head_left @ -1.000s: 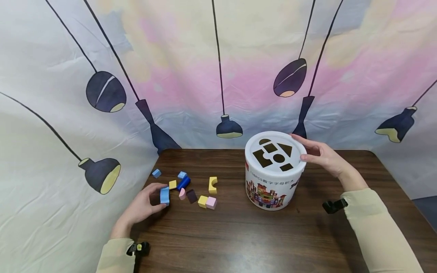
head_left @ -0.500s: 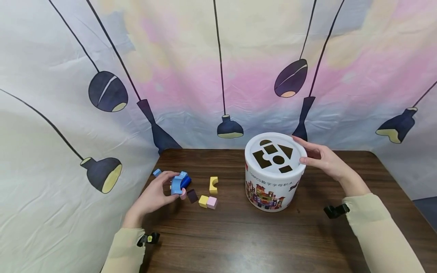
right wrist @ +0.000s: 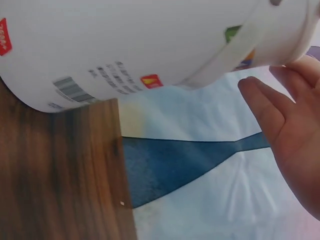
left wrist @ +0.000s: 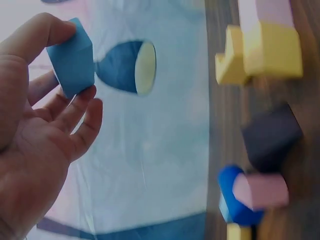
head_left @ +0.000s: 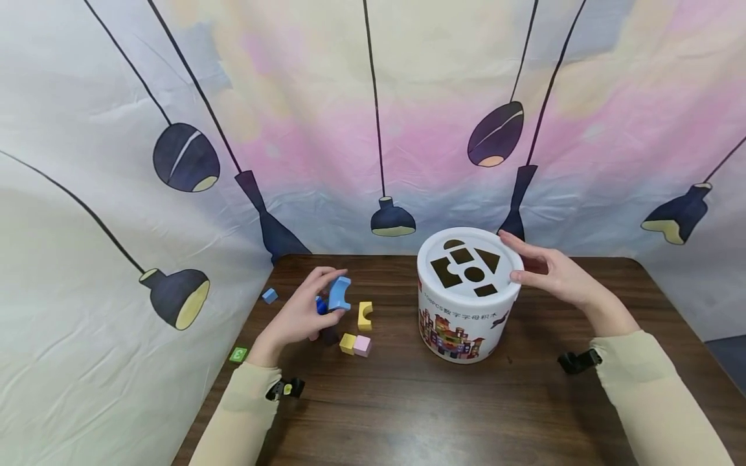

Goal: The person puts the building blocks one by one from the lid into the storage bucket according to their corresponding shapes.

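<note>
My left hand [head_left: 303, 310] pinches a light blue arch block [head_left: 339, 294] between thumb and fingers, raised above the table. In the left wrist view this arch block [left wrist: 74, 57] shows a flat side, with the thumb on one end and fingers at the other. My right hand [head_left: 553, 275] holds the rim of a white toy-block bucket [head_left: 466, 317], thumb and forefinger spread along its right edge. The bucket stands upright; its white lid [head_left: 504, 281] has several shaped holes. In the right wrist view, some fingers [right wrist: 267, 107] hang beside the bucket.
On the dark wooden table [head_left: 396, 408] lie a yellow arch block [head_left: 364, 317], a yellow cube [head_left: 347, 343], a pink cube [head_left: 362, 345], a blue cylinder [left wrist: 235, 200], a dark block [left wrist: 272, 135], a pink half-round block [left wrist: 260, 191], a small blue block [head_left: 269, 296] and a green block [head_left: 237, 355].
My left hand has lifted the light blue arch block and carried it rightward over the other blocks. The green block has come into sight by the left wrist. My right hand stays at the bucket's rim.
</note>
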Demonstrator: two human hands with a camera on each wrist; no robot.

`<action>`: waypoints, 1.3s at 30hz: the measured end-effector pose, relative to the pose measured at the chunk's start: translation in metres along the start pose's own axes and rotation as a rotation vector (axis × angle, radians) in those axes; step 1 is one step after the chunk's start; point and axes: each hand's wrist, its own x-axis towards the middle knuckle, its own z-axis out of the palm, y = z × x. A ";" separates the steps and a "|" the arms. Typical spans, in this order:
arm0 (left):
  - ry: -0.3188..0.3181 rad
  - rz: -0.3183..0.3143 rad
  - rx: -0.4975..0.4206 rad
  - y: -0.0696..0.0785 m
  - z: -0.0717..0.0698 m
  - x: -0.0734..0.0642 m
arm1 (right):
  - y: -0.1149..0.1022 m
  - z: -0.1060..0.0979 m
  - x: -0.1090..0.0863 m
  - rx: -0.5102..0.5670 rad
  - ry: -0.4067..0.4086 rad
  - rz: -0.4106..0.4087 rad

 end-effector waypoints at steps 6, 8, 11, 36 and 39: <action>-0.046 0.087 -0.001 0.022 0.011 0.020 | -0.009 -0.013 0.007 -0.072 -0.099 -0.029; -0.059 0.107 0.009 0.031 0.014 0.026 | -0.010 -0.017 0.010 -0.076 -0.131 -0.023; -0.037 0.129 0.031 0.045 0.019 0.035 | -0.010 -0.022 0.015 -0.038 -0.182 0.006; 0.135 0.048 -0.014 0.144 0.054 0.098 | -0.002 -0.026 0.020 0.190 -0.188 0.063; 0.128 0.016 0.003 0.150 0.060 0.103 | -0.003 -0.027 0.020 0.186 -0.200 0.060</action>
